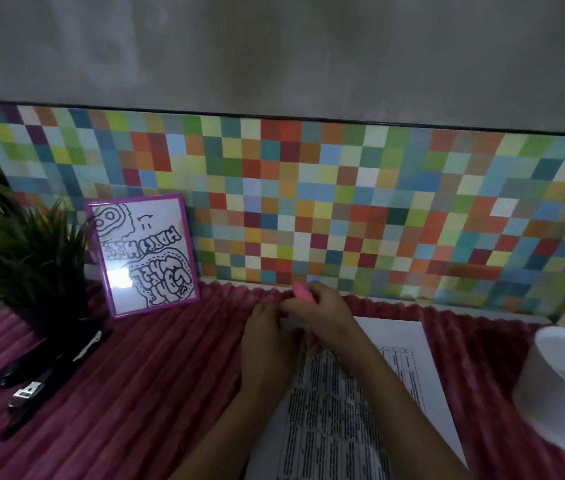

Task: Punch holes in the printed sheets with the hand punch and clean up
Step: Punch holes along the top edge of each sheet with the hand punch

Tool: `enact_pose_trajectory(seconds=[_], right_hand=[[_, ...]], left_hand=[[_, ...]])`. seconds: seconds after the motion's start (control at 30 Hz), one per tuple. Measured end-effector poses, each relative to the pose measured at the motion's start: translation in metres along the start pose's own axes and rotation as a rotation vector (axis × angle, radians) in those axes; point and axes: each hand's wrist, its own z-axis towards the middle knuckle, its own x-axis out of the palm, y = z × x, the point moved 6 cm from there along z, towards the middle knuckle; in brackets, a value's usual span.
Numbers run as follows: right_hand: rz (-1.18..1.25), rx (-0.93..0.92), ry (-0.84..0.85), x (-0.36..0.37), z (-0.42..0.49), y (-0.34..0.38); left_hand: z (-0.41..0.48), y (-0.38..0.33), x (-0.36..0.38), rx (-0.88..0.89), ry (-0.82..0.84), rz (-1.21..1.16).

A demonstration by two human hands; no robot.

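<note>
Work surface: a table under a ribbed, plush, dark-pink cloth (153, 393). At 12 o'clock a panel of small multi-coloured squares (343, 202) stands along the far edge of the table, with a plain grey wall (274, 46) above it. The light is dim.

The white printed sheets (326, 410), covered in dense rows of black text, lie flat at 6 o'clock, partly under my forearms. The black-handled hand punch with a metal head (52, 365) lies on the cloth at 8 o'clock, well apart from the sheets. A green spiky plant in a dark pot (25, 254) stands at 9 o'clock. Just beside it, a purple-framed black-and-white drawing (142, 254) leans back towards the panel. A smooth white round tub (551, 410) stands at 4 o'clock, near the sheets.

Both of my hands are raised over the top edge of the sheets, fingertips close together. My right hand (322, 306) has its fingers curled around a small, rounded pink object (302, 292), whose end protrudes at the top. My left hand (267, 337) sits at 7 o'clock from the right, back of hand upward. The blur prevents me from telling its grip.
</note>
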Motion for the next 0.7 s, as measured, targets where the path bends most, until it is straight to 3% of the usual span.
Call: enact_pose_trajectory(seconds=[0.1,0.23,0.43,0.7], right_hand=[[0.104,0.066,-0.107,-0.011,-0.002,-0.003],[0.243,0.077,-0.096,-0.021,-0.006,-0.001],[0.443,0.085,-0.055,-0.025,-0.005,-0.003],[0.452,0.077,-0.053,-0.025,0.0,-0.008]], left_hand=[[0.001,0.009,0.001,-0.077,0.039,-0.164],[-0.001,0.012,0.0,-0.116,0.028,-0.259],[0.002,0.01,-0.003,-0.01,0.026,-0.149],[0.0,-0.003,-0.007,0.123,-0.03,-0.007]])
